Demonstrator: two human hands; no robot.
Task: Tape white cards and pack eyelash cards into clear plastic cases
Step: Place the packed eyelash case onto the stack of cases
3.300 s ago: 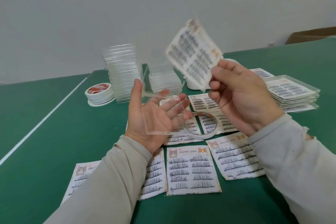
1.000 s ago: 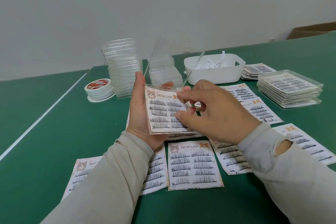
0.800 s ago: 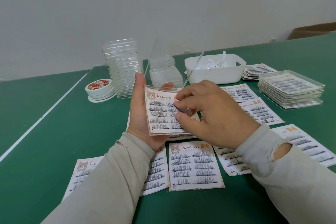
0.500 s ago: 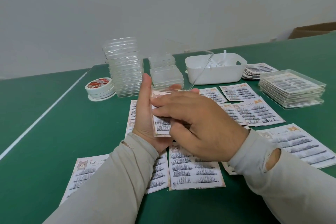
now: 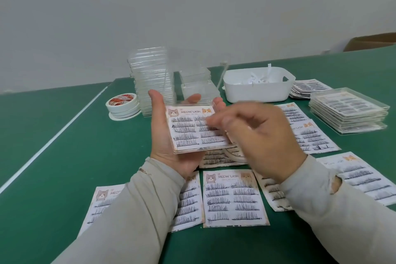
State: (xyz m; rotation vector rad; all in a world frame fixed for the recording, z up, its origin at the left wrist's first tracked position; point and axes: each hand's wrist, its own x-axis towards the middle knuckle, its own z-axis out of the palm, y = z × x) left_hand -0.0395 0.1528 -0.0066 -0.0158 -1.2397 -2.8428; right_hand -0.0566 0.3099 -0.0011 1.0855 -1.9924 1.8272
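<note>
Where the two grey sleeves come in at the bottom, loose eyelash cards (image 5: 234,197) lie face up on the green worktop (image 5: 64,156), in a row just in front of the person, and more of them (image 5: 308,133) lie on the right side. Above this row the left hand (image 5: 167,135) holds a clear plastic case (image 5: 197,128). The case rests on the palm, the thumb is along its left edge and the tips of the fingers (image 5: 194,98) curl over its far edge. An eyelash card with the words MEOW LASH and two cat faces lies flat inside the case. The clear lid of the case stands up at the far edge, open. The right hand (image 5: 257,133) is over the right part of the case; its fingers are loosely bent and blurred, and I cannot tell if they pinch anything or touch the card.

Behind the hands, on the left, a few rolls of white tape (image 5: 122,106) are stacked. Next to them stands a tall pile of empty clear cases (image 5: 150,75), and a lower pile (image 5: 198,83) is just beside it. Further right there is a white tub (image 5: 257,92) with white paper strips inside. At the right edge a stack of filled cases (image 5: 347,111) sits on the worktop, and a small pile of cards (image 5: 308,89) lies behind it.
</note>
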